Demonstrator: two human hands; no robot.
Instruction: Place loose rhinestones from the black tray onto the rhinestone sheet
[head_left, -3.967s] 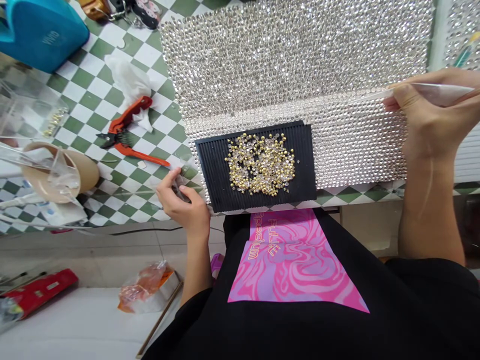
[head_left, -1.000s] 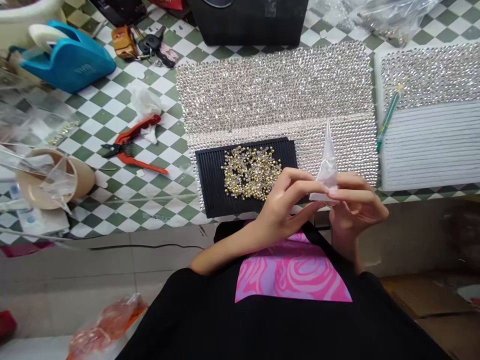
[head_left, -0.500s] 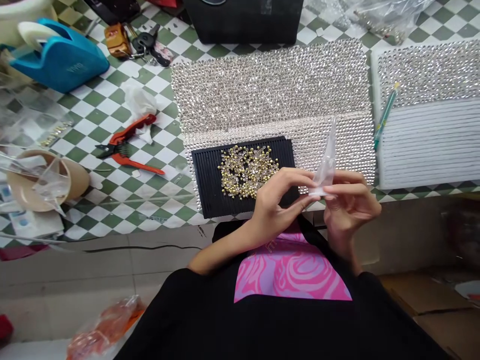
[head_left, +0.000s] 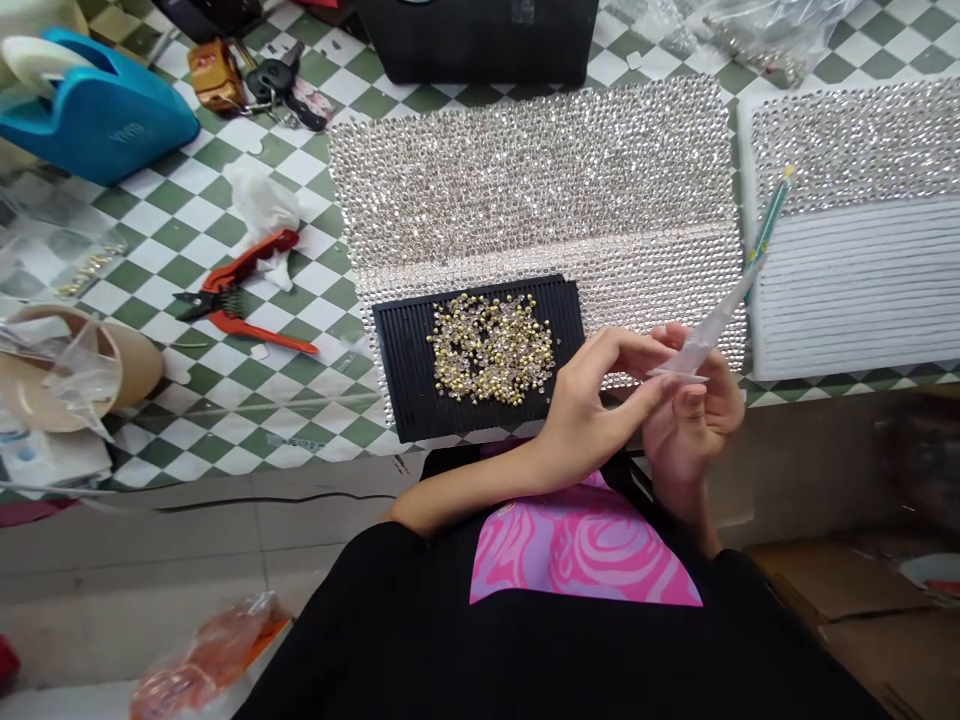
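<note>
A green-and-white checked worktop (head_left: 315,290) runs across the room above a tiled floor (head_left: 187,560). Nearest, just right of the black ribbed tray (head_left: 405,375), the left hand (head_left: 581,410) pinches the wide base of a clear plastic cone (head_left: 709,335); the right hand (head_left: 705,420) curls close against it, though I can't tell whether it grips. The left hand hides the tray's near right corner. Gold-backed stones (head_left: 491,350) are heaped on the tray, which rests on a glittering sheet (head_left: 525,170). Left of the tray lie red-handled pruners (head_left: 247,290), then a beige cup (head_left: 139,355). Well right of it is a white grooved board (head_left: 862,290), a green pen (head_left: 769,225) across its edge. Far beyond the tray sits a black box (head_left: 480,40). Half a second ago the cone pointed almost straight across the worktop; now it leans rightward, its tip overlapping the pen.
</note>
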